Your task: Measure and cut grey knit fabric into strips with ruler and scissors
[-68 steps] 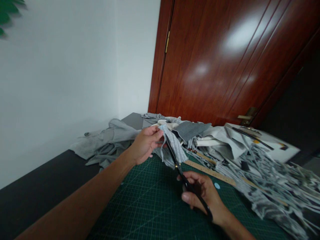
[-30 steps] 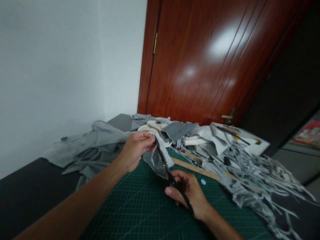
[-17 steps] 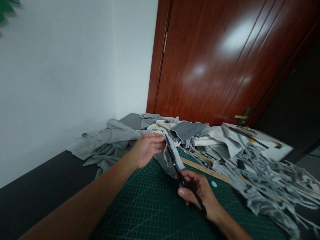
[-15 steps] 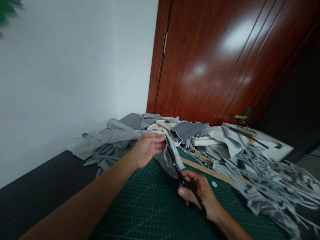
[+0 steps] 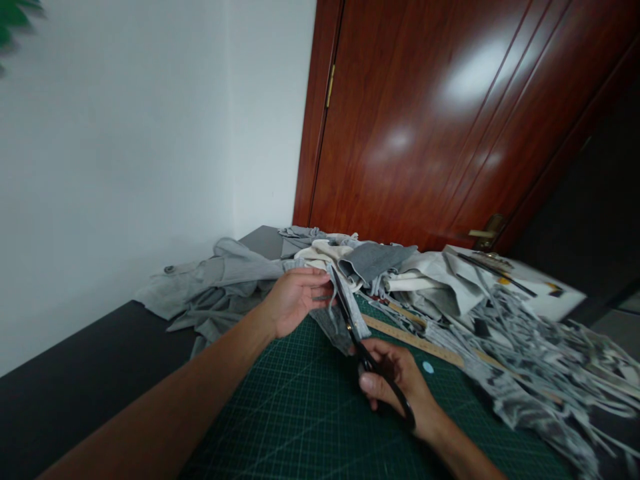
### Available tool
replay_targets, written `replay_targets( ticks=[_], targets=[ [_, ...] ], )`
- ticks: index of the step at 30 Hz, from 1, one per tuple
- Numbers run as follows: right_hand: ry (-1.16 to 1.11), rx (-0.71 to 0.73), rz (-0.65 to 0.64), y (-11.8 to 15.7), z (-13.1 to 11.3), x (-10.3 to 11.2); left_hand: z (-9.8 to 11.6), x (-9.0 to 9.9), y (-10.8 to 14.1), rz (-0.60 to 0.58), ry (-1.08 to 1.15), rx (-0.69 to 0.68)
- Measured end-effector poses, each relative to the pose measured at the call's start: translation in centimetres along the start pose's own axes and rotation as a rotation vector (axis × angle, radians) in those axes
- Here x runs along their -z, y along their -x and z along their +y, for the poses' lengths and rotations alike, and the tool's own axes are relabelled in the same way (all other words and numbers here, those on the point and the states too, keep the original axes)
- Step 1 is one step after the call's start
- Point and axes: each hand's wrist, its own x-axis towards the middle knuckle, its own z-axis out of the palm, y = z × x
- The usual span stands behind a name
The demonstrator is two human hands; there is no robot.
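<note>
My left hand (image 5: 299,300) pinches the upper end of a grey fabric piece (image 5: 361,320) between thumb and fingers. In my right hand (image 5: 393,380) is a pair of black-handled scissors (image 5: 369,360), pointing up and away toward my left fingertips. The blades lie along the fabric's edge, and a thin strip hangs beside them on the left. Darker grey cloth (image 5: 333,330) shows just below the blades. All of this is held above a green cutting mat (image 5: 280,413) with a printed grid.
A wooden ruler (image 5: 410,339) and a small pale-blue disc (image 5: 428,367) lie on the mat. Grey fabric (image 5: 210,300) is heaped at the left, folded cloth (image 5: 377,263) at the back. Many cut strips (image 5: 540,360) cover the right. A wooden door (image 5: 425,133) stands behind.
The scissors' handle loop and my right thumb have shifted slightly right. My left hand and the fabric stay nearly still.
</note>
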Motion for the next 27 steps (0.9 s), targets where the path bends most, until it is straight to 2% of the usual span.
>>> replay_targets(
  ticks=[6, 27],
  targets=[
    [0.009, 0.013, 0.001, -0.09, -0.11, 0.12, 0.0, -0.09, 0.12, -0.052, 0.01, 0.042],
    [0.068, -0.003, 0.049, 0.15, -0.3, 0.13, -0.13, 0.26, 0.12, -0.095, -0.022, 0.041]
  ],
)
